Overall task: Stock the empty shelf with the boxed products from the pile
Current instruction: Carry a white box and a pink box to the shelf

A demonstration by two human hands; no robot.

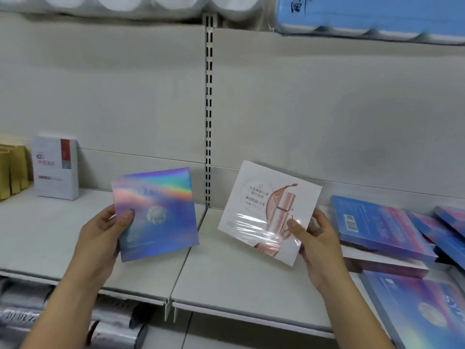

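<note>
While the pile [382,227] lies at right, left hand [100,233] grips holographic box [163,222], right hand [318,244] grips white box [259,197]

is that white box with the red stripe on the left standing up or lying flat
Upright: the white box rests on its bottom end on the shelf, front face toward the camera.

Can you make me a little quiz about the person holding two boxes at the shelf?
1. True or false: the left hand holds the rainbow-shiny box.
2. The pile of blue boxes lies on the person's: A left, B right, C overhead.
3. Which word in big Latin letters is printed on the white box that the right hand holds?
Key: 1 true; 2 B; 3 MARUBI.
</note>
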